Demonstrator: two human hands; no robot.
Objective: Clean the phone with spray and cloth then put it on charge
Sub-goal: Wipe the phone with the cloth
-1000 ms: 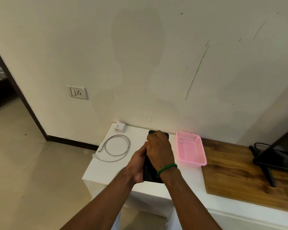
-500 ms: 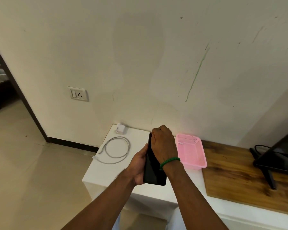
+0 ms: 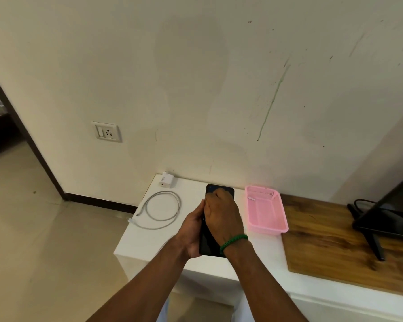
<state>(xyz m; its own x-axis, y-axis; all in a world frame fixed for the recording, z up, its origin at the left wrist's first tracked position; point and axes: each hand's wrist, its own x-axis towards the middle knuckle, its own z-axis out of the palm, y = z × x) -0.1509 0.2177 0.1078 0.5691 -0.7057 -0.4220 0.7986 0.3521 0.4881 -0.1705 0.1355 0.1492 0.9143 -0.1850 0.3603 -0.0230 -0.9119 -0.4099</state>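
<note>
A black phone [image 3: 210,245] is held above the white counter [image 3: 149,240], its long side pointing away from me. My left hand [image 3: 192,231] grips its left edge from below. My right hand [image 3: 222,213], with a green band at the wrist, lies closed over the phone's upper half; whether it holds a cloth is hidden. A coiled white cable [image 3: 160,209] lies on the counter to the left, with a white charger plug [image 3: 166,180] behind it at the wall. No spray bottle is in view.
A pink plastic basket [image 3: 265,211] stands just right of the hands. A wooden board [image 3: 335,247] and a dark screen on a stand [image 3: 386,217] fill the right side. A wall socket [image 3: 107,131] sits at left above the floor.
The phone was turned on edge half a second ago and now lies flatter, facing up again. My right hand has shifted along its upper part.
</note>
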